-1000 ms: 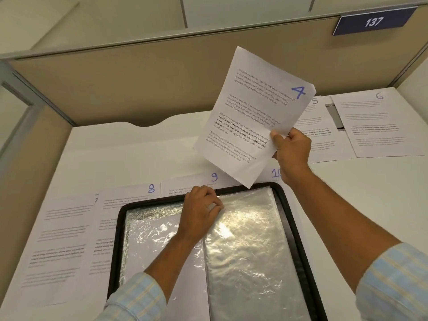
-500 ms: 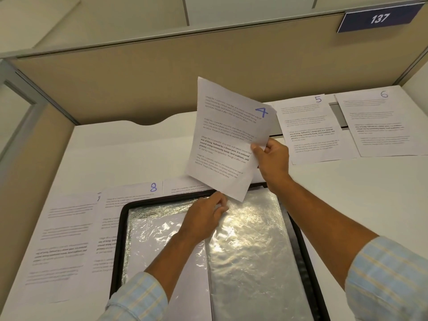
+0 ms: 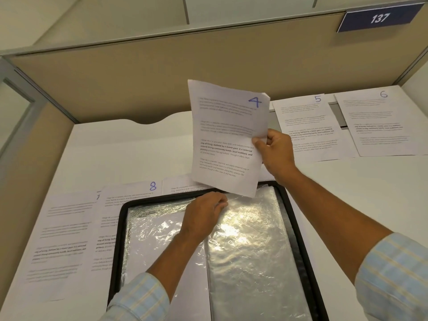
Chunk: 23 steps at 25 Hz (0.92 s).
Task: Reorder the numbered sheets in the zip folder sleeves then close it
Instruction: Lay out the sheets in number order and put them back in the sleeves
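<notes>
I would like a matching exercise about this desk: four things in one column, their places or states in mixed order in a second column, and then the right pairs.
Column one
1. sheet 4
2. sheet 6
3. sheet 8
4. left hand

Column two
a. partly under the left edge of the folder
b. pinches the top edge of a plastic sleeve
c. held up by the right hand
d. flat on the desk, far right

Pairs: 1-c, 2-d, 3-a, 4-b

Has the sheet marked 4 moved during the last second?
Yes. Sheet 4, held by the right hand, moved left, off sheet 5, and down toward the folder.
</notes>
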Each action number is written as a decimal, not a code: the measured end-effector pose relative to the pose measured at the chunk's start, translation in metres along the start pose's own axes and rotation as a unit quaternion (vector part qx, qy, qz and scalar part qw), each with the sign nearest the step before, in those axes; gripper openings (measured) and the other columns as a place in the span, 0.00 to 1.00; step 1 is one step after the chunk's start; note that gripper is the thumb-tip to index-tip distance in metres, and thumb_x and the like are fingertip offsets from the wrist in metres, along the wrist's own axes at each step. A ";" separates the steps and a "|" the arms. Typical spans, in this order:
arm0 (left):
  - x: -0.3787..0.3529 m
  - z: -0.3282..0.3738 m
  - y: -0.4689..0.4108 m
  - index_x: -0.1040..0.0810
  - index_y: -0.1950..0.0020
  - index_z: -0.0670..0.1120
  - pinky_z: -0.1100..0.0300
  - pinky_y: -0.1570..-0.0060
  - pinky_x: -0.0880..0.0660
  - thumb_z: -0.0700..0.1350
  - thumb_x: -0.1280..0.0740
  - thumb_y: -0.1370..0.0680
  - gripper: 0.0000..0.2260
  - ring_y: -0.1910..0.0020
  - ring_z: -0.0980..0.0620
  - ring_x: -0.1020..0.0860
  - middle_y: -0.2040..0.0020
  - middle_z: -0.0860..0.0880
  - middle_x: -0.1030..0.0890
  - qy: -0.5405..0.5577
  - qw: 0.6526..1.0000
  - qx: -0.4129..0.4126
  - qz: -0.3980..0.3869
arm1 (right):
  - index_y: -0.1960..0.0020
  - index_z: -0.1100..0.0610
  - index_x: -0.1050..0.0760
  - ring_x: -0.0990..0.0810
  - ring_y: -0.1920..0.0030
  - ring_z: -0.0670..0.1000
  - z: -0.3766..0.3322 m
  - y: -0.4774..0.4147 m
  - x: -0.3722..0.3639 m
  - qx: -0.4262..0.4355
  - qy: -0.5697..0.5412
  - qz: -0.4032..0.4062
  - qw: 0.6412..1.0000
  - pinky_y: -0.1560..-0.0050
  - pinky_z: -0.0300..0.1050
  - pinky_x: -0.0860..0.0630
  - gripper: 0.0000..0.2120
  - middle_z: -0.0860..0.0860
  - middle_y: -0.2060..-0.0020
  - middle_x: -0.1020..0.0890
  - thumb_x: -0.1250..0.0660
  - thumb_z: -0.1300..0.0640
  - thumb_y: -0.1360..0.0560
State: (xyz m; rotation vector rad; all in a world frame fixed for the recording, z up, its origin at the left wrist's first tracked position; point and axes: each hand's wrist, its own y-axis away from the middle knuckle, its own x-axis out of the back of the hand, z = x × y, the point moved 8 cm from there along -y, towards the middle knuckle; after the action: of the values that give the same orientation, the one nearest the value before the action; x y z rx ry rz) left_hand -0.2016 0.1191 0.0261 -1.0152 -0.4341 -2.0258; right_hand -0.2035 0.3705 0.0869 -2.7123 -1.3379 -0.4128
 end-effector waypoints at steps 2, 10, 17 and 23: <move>0.000 0.001 0.000 0.16 0.46 0.52 0.56 0.54 0.19 0.48 0.29 0.19 0.04 0.55 0.58 0.19 0.52 0.58 0.15 0.003 1.000 -0.013 0.013 | 0.41 0.54 0.18 0.14 0.50 0.51 0.000 0.004 -0.007 0.014 0.013 -0.009 1.000 0.49 0.58 0.14 0.08 0.50 0.49 0.13 0.29 0.57 0.19; -0.008 0.001 0.003 0.14 0.42 0.53 0.57 0.51 0.19 0.47 0.30 0.18 0.07 0.51 0.60 0.19 0.49 0.58 0.15 -0.004 1.000 -0.028 0.008 | 0.42 0.51 0.18 0.15 0.51 0.48 0.000 0.017 -0.016 0.016 -0.030 0.043 0.998 0.49 0.53 0.14 0.06 0.47 0.51 0.14 0.31 0.55 0.18; 0.005 -0.006 -0.001 0.15 0.44 0.52 0.56 0.52 0.19 0.49 0.29 0.18 0.05 0.53 0.58 0.18 0.50 0.58 0.14 0.019 0.999 -0.014 0.028 | 0.38 0.53 0.18 0.14 0.50 0.49 0.014 0.025 0.001 0.017 0.003 -0.023 1.000 0.49 0.53 0.14 0.10 0.48 0.49 0.13 0.30 0.59 0.19; 0.004 -0.033 -0.008 0.18 0.42 0.56 0.55 0.48 0.21 0.54 0.30 0.19 0.07 0.50 0.60 0.22 0.48 0.61 0.18 -0.025 0.997 0.010 -0.079 | 0.38 0.56 0.17 0.13 0.53 0.52 0.009 0.005 0.025 0.009 0.051 -0.083 0.995 0.60 0.59 0.14 0.10 0.51 0.49 0.13 0.31 0.59 0.18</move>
State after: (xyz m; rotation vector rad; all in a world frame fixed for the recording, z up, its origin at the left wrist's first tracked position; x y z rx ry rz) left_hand -0.2262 0.1025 0.0091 -1.0485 -0.5758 -2.1350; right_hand -0.1829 0.3883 0.0857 -2.5380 -1.5352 -0.5419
